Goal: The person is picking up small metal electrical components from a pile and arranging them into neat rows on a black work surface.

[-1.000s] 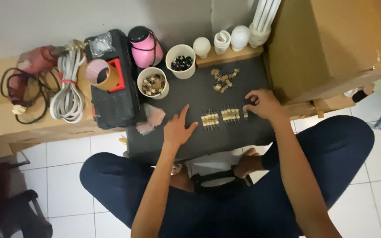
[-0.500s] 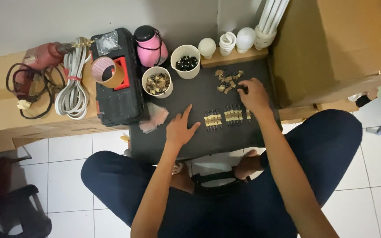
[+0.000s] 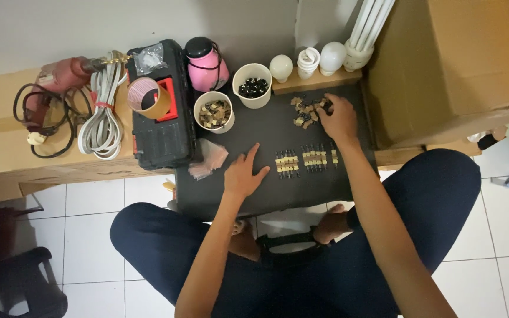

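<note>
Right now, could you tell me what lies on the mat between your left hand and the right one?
In the head view, a row of small brass parts lies between the left hand and the right hand.

A low table (image 3: pixel 266 191) fills the middle of the frame. At its centre lies a row of small parts (image 3: pixel 306 160); a loose pile of parts (image 3: pixel 306 111) sits above it, toward the upper right. Two cups (image 3: pixel 233 100) stand at the table's upper left, just right of a toolbox (image 3: pixel 163 126). Bulbs (image 3: pixel 307 60) line the top edge. A large box (image 3: pixel 460 59) stands at right.
</note>
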